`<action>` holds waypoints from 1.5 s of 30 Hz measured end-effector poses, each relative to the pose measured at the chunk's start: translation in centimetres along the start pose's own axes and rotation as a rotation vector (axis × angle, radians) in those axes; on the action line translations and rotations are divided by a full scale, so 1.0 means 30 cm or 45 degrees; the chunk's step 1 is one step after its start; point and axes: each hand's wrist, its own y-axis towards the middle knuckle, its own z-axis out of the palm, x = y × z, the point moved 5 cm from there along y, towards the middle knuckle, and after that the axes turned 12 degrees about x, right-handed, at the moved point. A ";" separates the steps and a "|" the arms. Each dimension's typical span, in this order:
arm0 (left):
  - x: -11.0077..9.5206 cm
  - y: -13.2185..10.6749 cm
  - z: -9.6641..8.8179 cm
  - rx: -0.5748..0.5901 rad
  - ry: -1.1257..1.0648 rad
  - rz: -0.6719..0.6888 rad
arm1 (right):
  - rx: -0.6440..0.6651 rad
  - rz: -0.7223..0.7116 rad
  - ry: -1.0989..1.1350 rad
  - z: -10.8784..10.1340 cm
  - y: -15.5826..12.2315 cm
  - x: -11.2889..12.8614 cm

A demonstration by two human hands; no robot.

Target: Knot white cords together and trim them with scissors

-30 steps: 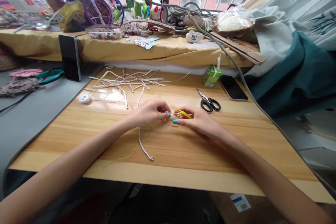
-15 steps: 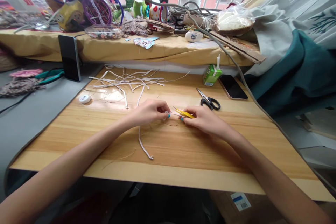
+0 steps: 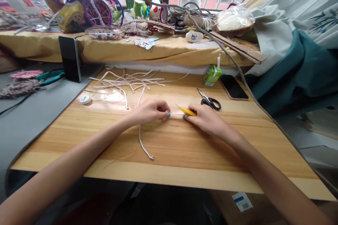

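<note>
My left hand [image 3: 155, 109] is closed in a pinch on a small knotted or looped bit of white cord [image 3: 167, 112]. A longer white cord [image 3: 141, 140] runs beneath that hand and ends in a small knot on the table. My right hand [image 3: 202, 116] is closed around a slim yellow tool [image 3: 187, 111] with a thin dark point towards the left; its exact kind is unclear. A fine thread [image 3: 176, 114] stretches between the fingertips of both hands. Black-handled scissors [image 3: 210, 101] lie just beyond my right hand, blades apart from everything.
White cords [image 3: 129, 81] lie tangled at the back of the wooden table [image 3: 185, 161]. A small white round spool [image 3: 85, 99] sits at left. A green drink carton [image 3: 212, 75] and a phone [image 3: 233, 87] are back right. Another phone [image 3: 70, 59] stands upright. A grey cable [image 3: 237, 65] crosses the right side.
My right hand has shifted slightly right, and the gap between the two hands' fingertips is a little wider. The left hand stays almost in place.
</note>
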 end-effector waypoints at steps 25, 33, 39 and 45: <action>0.004 0.003 -0.009 0.026 -0.039 0.010 | 0.348 0.044 0.586 0.024 0.000 -0.034; 0.011 0.005 -0.027 -0.082 -0.661 0.120 | 0.455 0.053 1.091 0.048 0.001 -0.032; 0.008 -0.009 -0.048 -0.273 -0.899 0.160 | 0.241 0.019 1.578 0.102 0.016 0.012; -0.036 -0.005 0.047 -0.057 -0.693 0.075 | 0.330 -0.134 1.504 0.131 0.007 0.055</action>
